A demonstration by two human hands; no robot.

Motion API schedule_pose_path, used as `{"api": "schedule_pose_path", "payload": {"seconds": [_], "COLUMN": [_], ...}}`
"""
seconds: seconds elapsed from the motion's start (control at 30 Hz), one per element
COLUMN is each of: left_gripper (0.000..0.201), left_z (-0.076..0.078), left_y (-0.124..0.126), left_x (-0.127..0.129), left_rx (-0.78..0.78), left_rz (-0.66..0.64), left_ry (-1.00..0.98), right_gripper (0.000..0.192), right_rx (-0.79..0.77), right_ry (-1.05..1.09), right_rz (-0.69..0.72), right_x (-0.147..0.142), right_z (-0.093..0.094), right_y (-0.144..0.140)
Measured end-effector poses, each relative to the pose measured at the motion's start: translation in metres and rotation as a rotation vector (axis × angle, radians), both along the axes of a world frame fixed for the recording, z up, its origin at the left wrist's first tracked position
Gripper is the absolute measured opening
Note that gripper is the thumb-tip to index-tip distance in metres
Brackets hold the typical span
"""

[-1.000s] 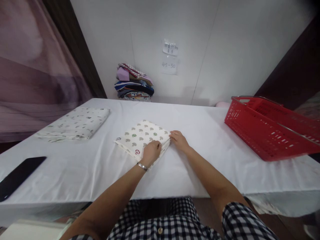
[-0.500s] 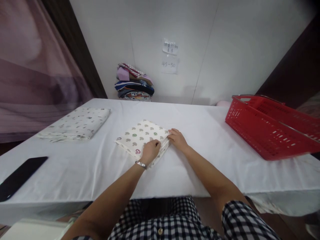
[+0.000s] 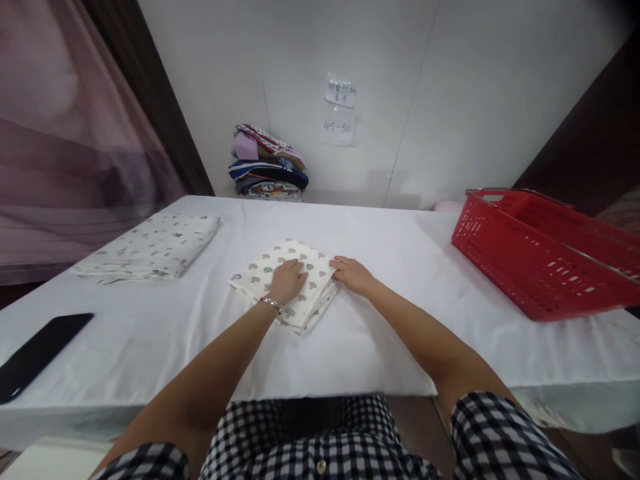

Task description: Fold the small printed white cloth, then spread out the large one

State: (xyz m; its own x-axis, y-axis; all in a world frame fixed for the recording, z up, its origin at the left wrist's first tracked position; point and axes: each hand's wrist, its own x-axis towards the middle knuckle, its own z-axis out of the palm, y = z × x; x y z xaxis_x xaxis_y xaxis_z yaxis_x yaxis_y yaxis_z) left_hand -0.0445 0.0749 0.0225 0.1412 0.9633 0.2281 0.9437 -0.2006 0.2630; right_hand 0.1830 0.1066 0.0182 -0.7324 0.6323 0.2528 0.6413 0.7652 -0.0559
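Observation:
A white folded cloth (image 3: 313, 300) with grey mushroom prints and small green marks lies on the table in front of me, one corner pointing toward me. On its top rests my left hand (image 3: 287, 281), palm down, fingers stretched out flat. A silver bracelet circles that wrist. My right hand (image 3: 353, 275) is at the cloth's right corner, fingertips closed over its layered edge; the thumb is hidden. Farther left lies a second folded cloth (image 3: 160, 247), white with small grey prints, apart from both hands.
A white-covered table (image 3: 390, 347) spreads before me. At its right stands a red perforated basket (image 3: 540, 260) with metal handles. A black phone (image 3: 43, 353) lies near the left front edge. Behind the table is a pile of folded fabrics (image 3: 269, 163) against the wall, beside paper signs (image 3: 340, 127).
My left hand has moved left and away from me, from the cloth's near right edge to its middle, and its fingers have flattened. My right hand stays at the corner.

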Motion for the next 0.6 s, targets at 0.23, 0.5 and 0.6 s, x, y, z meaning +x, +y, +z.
{"api": "schedule_pose_path", "payload": {"seconds": [0.23,0.5,0.6], "left_gripper": [0.034,0.046,0.045], "left_z": [-0.005,-0.013,-0.010], "left_y": [0.002,0.008,0.009], "left_x": [-0.003,-0.008,-0.006], "left_rx": [0.004,-0.019,-0.039], "left_rz": [-0.017,-0.014,0.000], "left_ry": [0.066,0.074,0.064], "right_gripper": [0.022,0.032,0.030], "right_rx": [0.054,0.089,0.071], "right_ry": [-0.026,0.171,0.211], "right_rz": [0.035,0.020,0.005], "right_x": [-0.007,0.017,0.018], "right_z": [-0.005,-0.021,-0.027], "right_y": [0.004,-0.006,-0.009]}}
